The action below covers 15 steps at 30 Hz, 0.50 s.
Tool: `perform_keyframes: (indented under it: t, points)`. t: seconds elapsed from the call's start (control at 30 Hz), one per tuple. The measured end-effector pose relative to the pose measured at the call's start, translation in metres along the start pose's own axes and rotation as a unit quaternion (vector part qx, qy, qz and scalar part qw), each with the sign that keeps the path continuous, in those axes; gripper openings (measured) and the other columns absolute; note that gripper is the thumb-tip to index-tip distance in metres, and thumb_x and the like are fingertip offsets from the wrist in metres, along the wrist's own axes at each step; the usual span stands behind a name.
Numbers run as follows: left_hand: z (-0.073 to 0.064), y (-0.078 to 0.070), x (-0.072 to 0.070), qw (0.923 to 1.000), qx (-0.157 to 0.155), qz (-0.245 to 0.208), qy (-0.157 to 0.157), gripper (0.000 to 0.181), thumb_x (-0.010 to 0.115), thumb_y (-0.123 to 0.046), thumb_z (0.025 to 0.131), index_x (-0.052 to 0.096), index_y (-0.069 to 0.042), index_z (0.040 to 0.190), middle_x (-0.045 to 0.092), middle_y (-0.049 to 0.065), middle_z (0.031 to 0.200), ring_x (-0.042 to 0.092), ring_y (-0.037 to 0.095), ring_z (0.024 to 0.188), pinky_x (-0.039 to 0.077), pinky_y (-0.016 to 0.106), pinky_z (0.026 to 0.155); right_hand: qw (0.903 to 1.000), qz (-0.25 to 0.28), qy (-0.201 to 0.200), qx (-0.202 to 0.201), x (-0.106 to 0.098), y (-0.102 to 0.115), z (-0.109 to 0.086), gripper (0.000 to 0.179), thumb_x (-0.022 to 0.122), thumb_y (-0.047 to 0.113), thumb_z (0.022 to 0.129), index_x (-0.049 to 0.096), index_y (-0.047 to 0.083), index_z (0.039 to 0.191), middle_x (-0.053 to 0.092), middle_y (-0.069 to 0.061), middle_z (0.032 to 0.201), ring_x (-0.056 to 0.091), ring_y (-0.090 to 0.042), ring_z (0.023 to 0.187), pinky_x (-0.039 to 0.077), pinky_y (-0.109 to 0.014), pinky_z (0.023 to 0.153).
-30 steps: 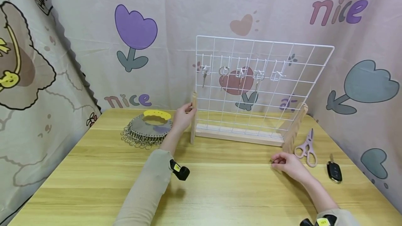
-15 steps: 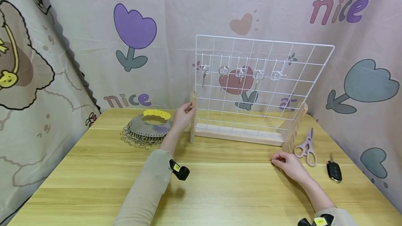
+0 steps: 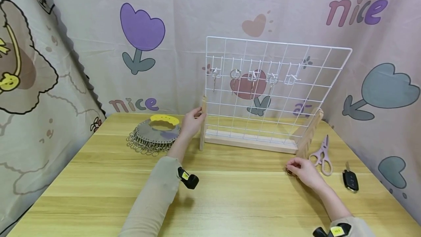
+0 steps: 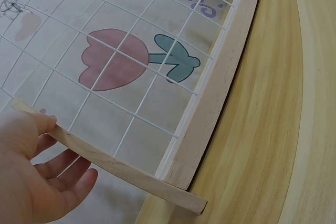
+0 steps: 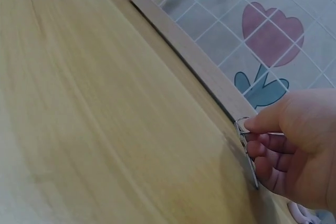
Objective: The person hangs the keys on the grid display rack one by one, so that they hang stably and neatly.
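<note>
My left hand (image 3: pixel 193 121) grips the left wooden upright (image 4: pixel 126 171) of a white wire grid rack (image 3: pixel 263 94), thumb on one side and fingers on the other. Low over the table, right of the middle, my right hand (image 3: pixel 305 173) pinches a metal key ring (image 5: pixel 242 124) between thumb and index finger. A thin key (image 5: pixel 252 166) hangs from that ring beside the curled fingers. Across the grid runs a row of white hooks, where a key (image 3: pixel 215 79) hangs at the left and several more ringed keys follow. The rightmost hook (image 3: pixel 291 79) carries nothing.
A grey disc (image 3: pixel 144 131) with a yellow handle and many small rings around its edge lies left of the rack. Pink scissors (image 3: pixel 322 156) and a black car key (image 3: pixel 350 180) lie on the wooden table (image 3: pixel 230 200) at the right. A printed curtain hangs behind.
My right hand has shifted slightly to the right, and more of the key ring shows beneath its fingertips. The left hand stays on the upright.
</note>
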<state>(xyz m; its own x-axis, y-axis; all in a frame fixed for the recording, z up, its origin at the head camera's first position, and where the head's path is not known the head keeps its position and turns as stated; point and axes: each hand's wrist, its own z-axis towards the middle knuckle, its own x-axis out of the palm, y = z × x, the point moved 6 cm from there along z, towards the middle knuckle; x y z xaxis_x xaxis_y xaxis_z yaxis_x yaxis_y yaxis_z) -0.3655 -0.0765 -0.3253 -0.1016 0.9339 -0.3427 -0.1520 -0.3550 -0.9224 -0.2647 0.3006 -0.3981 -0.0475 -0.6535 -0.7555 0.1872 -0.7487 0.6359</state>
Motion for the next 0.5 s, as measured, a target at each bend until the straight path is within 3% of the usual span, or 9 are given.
perform_keyframes:
  t: [0.27, 0.5]
  points:
    - [-0.001, -0.001, 0.0, 1.0, -0.009, 0.001, 0.001, 0.05, 0.053, -0.03, 0.095, 0.044, -0.008, 0.138, 0.055, 0.014, 0.125, 0.05, 0.028, 0.115, 0.043, 0.041, 0.094, 0.9987, 0.049, 0.003, 0.009, -0.008, 0.0, 0.0, 0.009, 0.059, 0.003, 0.089, 0.061, -0.004, 0.093, 0.058, -0.006, 0.073, 0.05, -0.008, 0.062, 0.044, -0.023, 0.053]
    - [-0.002, -0.001, 0.0, 1.0, -0.006, -0.001, 0.002, 0.05, 0.053, -0.029, 0.095, 0.043, -0.007, 0.138, 0.054, 0.015, 0.125, 0.05, 0.028, 0.115, 0.042, 0.041, 0.094, 0.9992, 0.037, -0.017, 0.002, -0.021, 0.008, -0.001, 0.011, 0.059, 0.003, 0.089, 0.062, -0.006, 0.093, 0.06, -0.005, 0.073, 0.051, -0.006, 0.061, 0.046, -0.023, 0.053]
